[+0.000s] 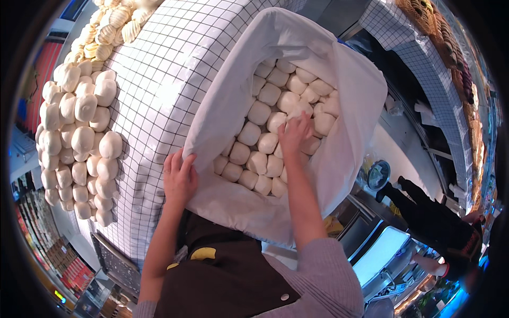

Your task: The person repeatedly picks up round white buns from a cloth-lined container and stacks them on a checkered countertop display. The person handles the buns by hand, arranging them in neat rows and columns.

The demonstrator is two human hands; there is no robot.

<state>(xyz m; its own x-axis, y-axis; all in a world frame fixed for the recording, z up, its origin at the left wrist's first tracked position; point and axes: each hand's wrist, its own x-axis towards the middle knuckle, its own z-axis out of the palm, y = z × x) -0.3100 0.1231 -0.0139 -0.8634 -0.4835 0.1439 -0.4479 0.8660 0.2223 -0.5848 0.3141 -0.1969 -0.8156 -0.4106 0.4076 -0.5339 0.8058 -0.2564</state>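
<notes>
White steamed buns (259, 113) lie packed side by side in a large bin lined with white cloth (220, 119). My right hand (296, 132) reaches down among them, its bent fingers closed round a bun in the right half of the bin. Part of that bun is hidden under the fingers. At the bin's left edge is my left hand (180, 177), with thumb and fingers closed on the cloth liner beside the checked tablecloth.
Left of the bin, a table under a checked cloth (154, 79) carries a heap of smooth buns (79, 138) and, farther back, ridged rolls (114, 26). Another checked table (403, 42) with baked goods runs along the right. A person in dark clothes (440, 222) stands at lower right.
</notes>
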